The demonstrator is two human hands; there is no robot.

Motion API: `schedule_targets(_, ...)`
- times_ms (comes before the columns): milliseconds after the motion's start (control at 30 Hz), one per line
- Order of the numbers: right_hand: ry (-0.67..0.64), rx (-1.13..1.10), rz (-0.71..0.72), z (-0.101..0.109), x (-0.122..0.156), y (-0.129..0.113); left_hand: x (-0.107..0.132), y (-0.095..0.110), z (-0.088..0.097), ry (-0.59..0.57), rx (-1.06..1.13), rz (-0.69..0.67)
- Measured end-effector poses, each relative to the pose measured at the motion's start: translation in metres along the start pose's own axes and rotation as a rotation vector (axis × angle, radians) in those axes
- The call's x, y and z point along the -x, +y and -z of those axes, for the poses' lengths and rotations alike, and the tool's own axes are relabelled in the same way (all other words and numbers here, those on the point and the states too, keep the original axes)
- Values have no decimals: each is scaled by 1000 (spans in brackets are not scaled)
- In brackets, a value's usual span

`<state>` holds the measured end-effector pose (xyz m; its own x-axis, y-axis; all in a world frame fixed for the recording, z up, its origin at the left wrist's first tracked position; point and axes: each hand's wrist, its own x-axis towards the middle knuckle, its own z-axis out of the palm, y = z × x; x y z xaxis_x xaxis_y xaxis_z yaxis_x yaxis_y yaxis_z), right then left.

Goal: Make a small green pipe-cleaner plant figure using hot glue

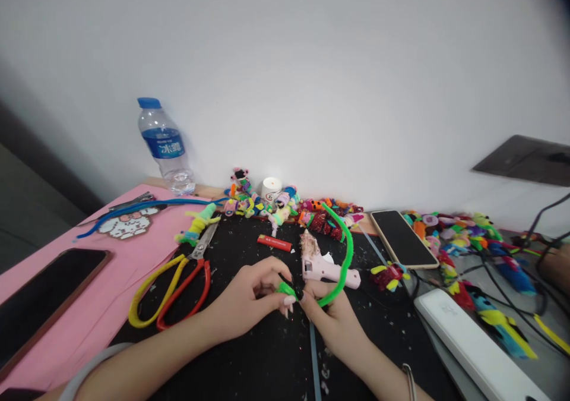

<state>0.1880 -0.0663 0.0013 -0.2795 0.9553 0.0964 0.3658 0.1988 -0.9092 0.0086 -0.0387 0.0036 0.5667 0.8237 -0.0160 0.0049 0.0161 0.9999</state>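
A bright green pipe cleaner [346,261] runs between my two hands above the black work surface. My left hand [256,294] is closed on its coiled or bunched end, pinching with thumb and fingers. The fingers of my right hand [329,312] pinch the same pipe cleaner close by, and its long free end curves up and back to the left. Just behind my hands lies a pale pink glue gun [327,269] with a crusted nozzle. A red lighter [275,243] rests farther back. Scissors [202,255] with one yellow and one red handle lie beside my left hand.
Small pipe-cleaner figures [285,202] line the wall, with more at right [463,234]. A water bottle [162,145] leans at back left. Phones lie left [48,300] and right [403,237]. A white power strip-like box [476,341] and cables occupy the right; another person's hand [556,267] shows there.
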Motion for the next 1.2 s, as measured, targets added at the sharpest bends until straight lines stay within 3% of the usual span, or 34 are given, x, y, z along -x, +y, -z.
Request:
schedule_targets(633,-11,3,-12,-1,-2,-1,-1,1,4,84,-260,-44)
schedule_targets(1200,61,-144,-96,2,-3,5,-4,-2,8,105,-303,-123)
